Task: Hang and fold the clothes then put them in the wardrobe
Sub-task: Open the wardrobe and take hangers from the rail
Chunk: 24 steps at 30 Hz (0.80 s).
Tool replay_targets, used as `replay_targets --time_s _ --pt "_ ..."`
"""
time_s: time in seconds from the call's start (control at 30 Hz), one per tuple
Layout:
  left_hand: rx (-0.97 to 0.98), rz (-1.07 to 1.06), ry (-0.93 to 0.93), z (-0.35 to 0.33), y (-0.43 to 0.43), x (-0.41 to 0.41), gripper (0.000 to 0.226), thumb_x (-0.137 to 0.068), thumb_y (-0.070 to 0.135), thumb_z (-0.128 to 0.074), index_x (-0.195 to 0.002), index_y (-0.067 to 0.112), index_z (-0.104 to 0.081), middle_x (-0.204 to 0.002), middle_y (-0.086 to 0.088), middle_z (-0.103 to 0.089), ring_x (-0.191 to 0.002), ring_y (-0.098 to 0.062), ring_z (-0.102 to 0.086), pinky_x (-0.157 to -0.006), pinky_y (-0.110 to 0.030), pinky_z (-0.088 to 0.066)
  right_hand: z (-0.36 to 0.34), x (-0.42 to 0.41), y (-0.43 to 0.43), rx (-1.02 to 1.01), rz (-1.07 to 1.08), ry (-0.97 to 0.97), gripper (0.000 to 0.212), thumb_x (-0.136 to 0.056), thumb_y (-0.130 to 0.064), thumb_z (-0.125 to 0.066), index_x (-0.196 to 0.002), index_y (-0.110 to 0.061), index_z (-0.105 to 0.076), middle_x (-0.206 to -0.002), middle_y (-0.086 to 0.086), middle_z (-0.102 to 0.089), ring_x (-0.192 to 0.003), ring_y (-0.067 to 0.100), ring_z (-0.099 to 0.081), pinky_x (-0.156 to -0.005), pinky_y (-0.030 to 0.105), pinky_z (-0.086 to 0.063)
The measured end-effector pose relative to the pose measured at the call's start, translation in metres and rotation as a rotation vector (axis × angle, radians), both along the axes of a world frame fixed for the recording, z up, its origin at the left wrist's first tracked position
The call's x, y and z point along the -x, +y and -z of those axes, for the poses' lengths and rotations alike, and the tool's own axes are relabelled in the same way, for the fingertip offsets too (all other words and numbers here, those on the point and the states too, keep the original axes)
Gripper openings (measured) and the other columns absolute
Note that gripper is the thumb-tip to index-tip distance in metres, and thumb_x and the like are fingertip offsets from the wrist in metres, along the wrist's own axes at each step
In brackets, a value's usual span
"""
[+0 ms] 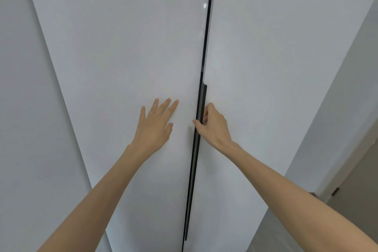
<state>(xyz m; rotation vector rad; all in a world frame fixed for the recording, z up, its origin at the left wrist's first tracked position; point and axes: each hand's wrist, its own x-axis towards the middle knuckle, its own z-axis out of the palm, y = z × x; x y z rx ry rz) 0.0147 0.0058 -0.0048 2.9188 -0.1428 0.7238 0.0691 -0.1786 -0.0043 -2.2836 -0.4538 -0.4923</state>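
Two white wardrobe doors fill the view, the left door (126, 47) and the right door (276, 57), with a thin dark gap between them. A long dark handle strip (201, 106) runs down the inner edge of the right door. My left hand (155, 125) lies flat on the left door with its fingers spread and straight. My right hand (212, 125) grips the dark handle strip, fingers curled round its edge and thumb across the gap. No clothes are in view.
Another white panel (30, 129) stands at the far left. At the right a grey wall (347, 98) runs beside the wardrobe, with a beige door or frame (356, 180) low at the right edge.
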Motion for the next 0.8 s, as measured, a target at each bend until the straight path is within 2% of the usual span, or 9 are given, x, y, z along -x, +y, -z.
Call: replay_targets --time_s 0.13,0.23,0.33,0.4,0.57,0.67,0.73,0.8 --pt "0.446 0.175 -0.063 -0.020 -0.022 0.022 0.053 -0.102 0.033 -0.039 -0.151 0.029 -0.021 -0.155 0.006 -0.028 -0.147 -0.019 -0.007 -0.118 -0.037 -0.010 0.005 0.028 -0.019 0.000 -0.038 -0.086 0.022 -0.089 -0.025 -0.061 -0.083 -0.015 -0.042 -0.071 0.001 -0.057 -0.065 0.018 -0.055 -0.061 0.032 -0.046" --pt "0.624 0.305 -0.055 -0.037 -0.047 0.043 0.050 -0.101 0.037 -0.040 -0.149 0.031 -0.027 -0.151 0.009 -0.035 -0.144 -0.014 -0.019 -0.115 -0.029 -0.016 0.012 0.054 -0.038 0.010 -0.050 -0.150 0.023 -0.091 -0.029 -0.061 -0.081 -0.016 -0.044 -0.066 -0.006 -0.054 -0.061 0.013 -0.053 -0.056 0.027 -0.045" --pt "0.694 0.430 -0.028 -0.052 -0.075 0.065 0.049 -0.099 0.037 -0.042 -0.147 0.033 -0.031 -0.144 0.011 -0.045 -0.135 -0.005 -0.035 -0.111 -0.027 -0.026 0.016 0.079 -0.062 0.047 -0.066 -0.198 0.023 -0.091 -0.033 -0.061 -0.083 -0.019 -0.046 -0.067 -0.008 -0.054 -0.062 0.012 -0.055 -0.055 0.024 -0.048" --pt "0.745 0.513 0.028 -0.057 -0.094 0.082 0.049 -0.099 0.036 -0.043 -0.147 0.035 -0.031 -0.140 0.014 -0.048 -0.131 -0.001 -0.040 -0.110 -0.028 -0.028 0.017 0.096 -0.080 0.075 -0.078 -0.219 0.022 -0.090 -0.035 -0.062 -0.085 -0.021 -0.046 -0.068 -0.012 -0.054 -0.065 0.010 -0.056 -0.056 0.022 -0.050" --pt "0.822 0.611 0.086 -0.052 -0.140 0.120 0.049 -0.100 0.028 -0.043 -0.147 0.031 -0.031 -0.142 0.008 -0.049 -0.133 -0.005 -0.041 -0.115 -0.035 -0.030 0.017 0.137 -0.123 0.070 -0.108 -0.250 0.022 -0.088 -0.034 -0.063 -0.083 -0.028 -0.043 -0.067 -0.018 -0.051 -0.077 0.003 -0.057 -0.065 0.019 -0.050" --pt "0.864 0.651 0.104 -0.052 -0.169 0.141 0.045 -0.100 0.029 -0.041 -0.144 0.031 -0.033 -0.146 0.008 -0.043 -0.137 -0.008 -0.037 -0.116 -0.039 -0.029 0.018 0.161 -0.153 0.058 -0.086 -0.265 0.023 -0.087 -0.035 -0.064 -0.081 -0.028 -0.043 -0.066 -0.018 -0.051 -0.072 0.006 -0.058 -0.062 0.017 -0.050" --pt "0.862 0.702 0.119 -0.052 -0.188 0.154 0.042 -0.100 0.028 -0.040 -0.141 0.038 -0.032 -0.144 0.014 -0.043 -0.134 0.000 -0.038 -0.115 -0.029 -0.029 0.019 0.178 -0.177 0.049 -0.046 -0.277 0.026 -0.087 -0.038 -0.065 -0.078 -0.026 -0.043 -0.064 -0.015 -0.051 -0.064 0.010 -0.056 -0.057 0.019 -0.049" --pt "0.822 0.724 0.131 -0.051 -0.209 0.164 0.041 -0.102 0.024 -0.038 -0.137 0.043 -0.030 -0.136 0.020 -0.045 -0.122 0.016 -0.039 -0.104 -0.007 -0.028 0.020 0.195 -0.202 0.027 -0.009 -0.282 0.030 -0.086 -0.040 -0.066 -0.076 -0.025 -0.043 -0.062 -0.013 -0.049 -0.065 0.010 -0.055 -0.056 0.018 -0.047"
